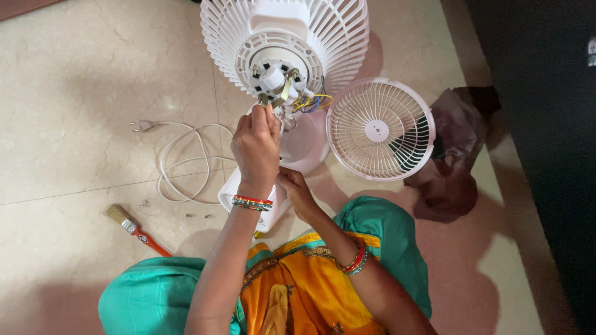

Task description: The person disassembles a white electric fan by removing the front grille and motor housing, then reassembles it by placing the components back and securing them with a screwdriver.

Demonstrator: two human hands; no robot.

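The white fan (292,56), grille off, stands on the tiled floor (74,124), her left hand (256,146) pinching a metal piece at its hub, right hand (297,191) curled against the base, loose front grille (380,129) alongside, paintbrush (133,228) farther off.

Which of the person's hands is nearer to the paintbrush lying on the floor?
Left. The left hand is raised at the fan's motor, up and to the right of the paintbrush. The right hand sits lower by the fan base, farther right.

Fan grille (285,37) top cut off; tool tip inside left hand (256,146); floor screws (197,216) too small.
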